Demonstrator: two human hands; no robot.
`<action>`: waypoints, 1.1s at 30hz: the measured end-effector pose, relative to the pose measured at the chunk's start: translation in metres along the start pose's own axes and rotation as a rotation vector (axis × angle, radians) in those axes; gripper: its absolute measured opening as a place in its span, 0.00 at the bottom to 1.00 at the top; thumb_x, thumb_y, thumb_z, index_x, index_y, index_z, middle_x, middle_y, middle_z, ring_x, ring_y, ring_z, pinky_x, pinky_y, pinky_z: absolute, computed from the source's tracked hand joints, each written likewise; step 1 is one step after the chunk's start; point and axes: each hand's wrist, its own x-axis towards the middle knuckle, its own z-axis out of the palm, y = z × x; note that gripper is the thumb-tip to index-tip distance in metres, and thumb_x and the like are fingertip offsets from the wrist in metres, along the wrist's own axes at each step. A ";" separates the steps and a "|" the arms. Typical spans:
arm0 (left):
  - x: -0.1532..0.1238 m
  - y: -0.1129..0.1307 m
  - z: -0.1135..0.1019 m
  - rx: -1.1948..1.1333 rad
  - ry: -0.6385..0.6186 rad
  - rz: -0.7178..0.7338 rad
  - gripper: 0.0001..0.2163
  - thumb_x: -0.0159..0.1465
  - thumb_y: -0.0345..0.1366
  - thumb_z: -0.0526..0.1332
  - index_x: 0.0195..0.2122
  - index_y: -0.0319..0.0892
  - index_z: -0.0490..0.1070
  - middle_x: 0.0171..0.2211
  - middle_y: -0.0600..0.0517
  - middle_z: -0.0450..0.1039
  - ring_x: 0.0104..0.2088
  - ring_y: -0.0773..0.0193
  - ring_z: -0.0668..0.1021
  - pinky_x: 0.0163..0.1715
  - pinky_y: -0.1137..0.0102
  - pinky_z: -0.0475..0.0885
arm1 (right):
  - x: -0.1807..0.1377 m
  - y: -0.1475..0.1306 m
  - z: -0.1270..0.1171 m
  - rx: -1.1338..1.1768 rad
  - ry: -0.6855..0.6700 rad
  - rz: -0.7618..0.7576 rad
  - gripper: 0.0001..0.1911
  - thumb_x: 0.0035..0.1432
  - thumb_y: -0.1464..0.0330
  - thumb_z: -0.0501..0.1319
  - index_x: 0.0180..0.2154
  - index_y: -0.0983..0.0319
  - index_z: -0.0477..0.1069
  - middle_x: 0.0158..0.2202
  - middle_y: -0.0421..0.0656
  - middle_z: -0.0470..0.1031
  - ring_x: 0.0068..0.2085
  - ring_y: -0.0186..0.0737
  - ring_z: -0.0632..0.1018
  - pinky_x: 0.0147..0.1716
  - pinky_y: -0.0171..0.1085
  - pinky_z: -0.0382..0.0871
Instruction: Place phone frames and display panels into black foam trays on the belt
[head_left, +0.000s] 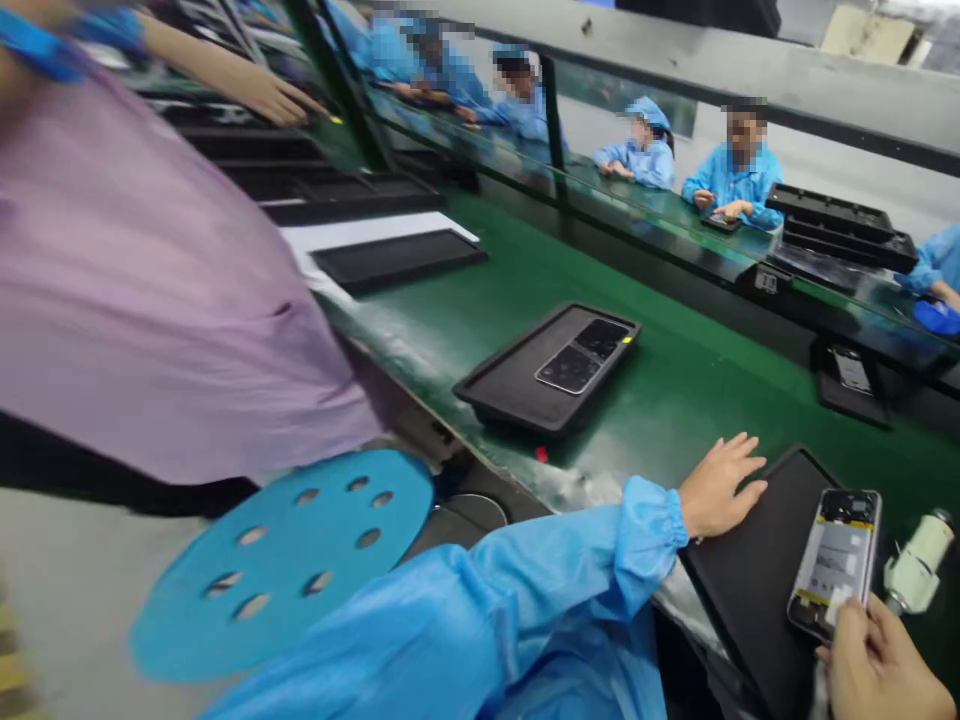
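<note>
My left hand (724,487) has its fingers spread, reaching over the left edge of a black tray (765,570), and holds nothing. An opened phone (836,555) with its battery and inner parts showing lies on that tray. At the phone's lower end, my right hand (885,660) is closed in a pinch. A small white piece (836,603) shows by its fingertips, but what exactly they grip is partly hidden. Just right of the phone lies a pale green cylindrical tool (919,562).
Another black tray (502,385) carries a phone (585,355) on the green belt (675,400). A dark tray with a phone (851,370) sits at the far side. Left stand a blue stool (337,540) and a person in a purple garment (165,270). Several workers sit opposite.
</note>
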 end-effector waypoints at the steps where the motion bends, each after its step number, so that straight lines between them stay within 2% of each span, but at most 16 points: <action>1: 0.003 0.001 0.003 0.007 -0.022 -0.005 0.20 0.65 0.38 0.53 0.56 0.37 0.66 0.63 0.38 0.54 0.66 0.51 0.53 0.64 0.50 0.47 | -0.001 -0.008 0.002 -0.195 0.103 -0.057 0.25 0.59 0.49 0.47 0.43 0.57 0.73 0.26 0.47 0.76 0.29 0.55 0.78 0.27 0.48 0.71; 3: 0.007 0.002 0.009 0.013 -0.057 -0.041 0.21 0.64 0.36 0.53 0.57 0.34 0.65 0.63 0.36 0.53 0.66 0.52 0.53 0.64 0.52 0.48 | -0.005 -0.028 0.009 -0.484 0.223 -0.174 0.28 0.61 0.51 0.42 0.39 0.58 0.74 0.22 0.49 0.74 0.23 0.56 0.75 0.20 0.47 0.65; 5: 0.008 0.001 0.012 0.001 -0.064 -0.082 0.21 0.63 0.34 0.53 0.57 0.34 0.64 0.63 0.37 0.54 0.65 0.53 0.56 0.64 0.53 0.51 | -0.010 -0.049 0.018 -0.567 0.214 -0.274 0.30 0.61 0.50 0.39 0.38 0.58 0.74 0.21 0.48 0.73 0.19 0.54 0.73 0.17 0.44 0.59; 7: 0.008 0.000 0.009 0.003 -0.034 -0.108 0.20 0.64 0.34 0.52 0.56 0.37 0.66 0.61 0.39 0.57 0.64 0.53 0.59 0.64 0.51 0.49 | -0.016 -0.067 0.027 -0.508 0.130 -0.363 0.33 0.61 0.47 0.39 0.40 0.60 0.74 0.24 0.49 0.75 0.20 0.52 0.74 0.17 0.42 0.58; 9: 0.005 0.001 0.001 0.078 -0.004 -0.135 0.17 0.65 0.36 0.52 0.53 0.40 0.70 0.60 0.40 0.60 0.64 0.50 0.58 0.63 0.44 0.42 | -0.022 -0.076 0.034 -0.406 0.025 -0.409 0.37 0.60 0.43 0.40 0.44 0.64 0.73 0.26 0.51 0.76 0.24 0.53 0.76 0.19 0.41 0.61; 12: -0.001 0.007 -0.015 0.245 -0.094 -0.177 0.17 0.65 0.42 0.54 0.50 0.39 0.72 0.61 0.39 0.57 0.65 0.42 0.52 0.58 0.35 0.32 | -0.031 -0.066 0.035 -0.285 -0.018 -0.374 0.38 0.60 0.42 0.42 0.48 0.65 0.70 0.25 0.48 0.76 0.26 0.52 0.77 0.22 0.41 0.62; 15: -0.008 0.013 -0.023 0.333 -0.258 -0.155 0.21 0.63 0.45 0.57 0.54 0.40 0.69 0.64 0.38 0.51 0.66 0.39 0.47 0.55 0.31 0.31 | -0.039 -0.039 0.027 -0.216 0.147 -0.299 0.33 0.62 0.45 0.44 0.45 0.65 0.71 0.19 0.42 0.71 0.21 0.45 0.74 0.22 0.39 0.62; 17: -0.010 0.014 -0.021 0.355 -0.301 -0.131 0.22 0.62 0.42 0.57 0.56 0.41 0.67 0.65 0.40 0.50 0.66 0.40 0.46 0.55 0.31 0.30 | -0.041 -0.024 0.021 -0.177 0.291 -0.328 0.28 0.63 0.49 0.48 0.40 0.65 0.72 0.18 0.40 0.69 0.19 0.40 0.71 0.21 0.37 0.62; 19: -0.010 0.015 -0.017 0.348 -0.305 -0.118 0.20 0.62 0.38 0.56 0.55 0.40 0.68 0.64 0.42 0.51 0.66 0.43 0.46 0.56 0.32 0.31 | -0.037 -0.021 0.021 -0.160 0.418 -0.460 0.22 0.64 0.54 0.53 0.37 0.66 0.73 0.23 0.43 0.74 0.22 0.38 0.73 0.23 0.35 0.64; 21: -0.011 0.015 -0.012 0.313 -0.292 -0.113 0.18 0.62 0.36 0.54 0.52 0.40 0.70 0.63 0.45 0.54 0.66 0.45 0.48 0.58 0.33 0.31 | -0.031 -0.031 0.027 -0.222 0.442 -0.594 0.20 0.63 0.57 0.54 0.39 0.68 0.74 0.34 0.49 0.77 0.32 0.43 0.77 0.30 0.37 0.68; 23: -0.012 0.015 -0.009 0.257 -0.271 -0.117 0.17 0.62 0.35 0.53 0.51 0.40 0.71 0.62 0.47 0.57 0.66 0.47 0.50 0.59 0.34 0.30 | -0.023 -0.048 0.038 -0.387 0.336 -0.606 0.23 0.63 0.58 0.53 0.43 0.72 0.73 0.46 0.57 0.74 0.43 0.55 0.76 0.36 0.44 0.70; 25: -0.014 0.016 -0.009 0.205 -0.247 -0.133 0.18 0.62 0.35 0.52 0.51 0.40 0.71 0.61 0.47 0.58 0.66 0.49 0.52 0.60 0.36 0.29 | -0.017 -0.064 0.050 -0.545 0.173 -0.513 0.26 0.60 0.57 0.54 0.47 0.75 0.71 0.53 0.62 0.68 0.51 0.63 0.71 0.40 0.51 0.70; 28: -0.019 0.015 -0.010 0.165 -0.230 -0.149 0.19 0.61 0.34 0.52 0.52 0.37 0.70 0.60 0.46 0.61 0.65 0.51 0.54 0.61 0.39 0.29 | -0.014 -0.077 0.061 -0.625 0.020 -0.427 0.27 0.59 0.61 0.55 0.51 0.77 0.68 0.55 0.64 0.66 0.57 0.65 0.66 0.44 0.52 0.69; 31: -0.022 0.014 -0.010 0.163 -0.209 -0.149 0.18 0.60 0.33 0.54 0.50 0.38 0.72 0.58 0.47 0.64 0.65 0.53 0.55 0.62 0.41 0.28 | -0.011 -0.074 0.056 -0.576 -0.046 -0.402 0.24 0.60 0.68 0.49 0.53 0.79 0.66 0.52 0.64 0.68 0.56 0.62 0.68 0.44 0.48 0.69; 33: -0.022 0.013 -0.010 0.167 -0.184 -0.148 0.17 0.60 0.33 0.54 0.48 0.39 0.73 0.57 0.47 0.65 0.65 0.53 0.57 0.62 0.41 0.27 | -0.007 -0.068 0.046 -0.506 -0.059 -0.333 0.25 0.61 0.71 0.44 0.55 0.78 0.63 0.46 0.61 0.73 0.46 0.57 0.76 0.38 0.45 0.71</action>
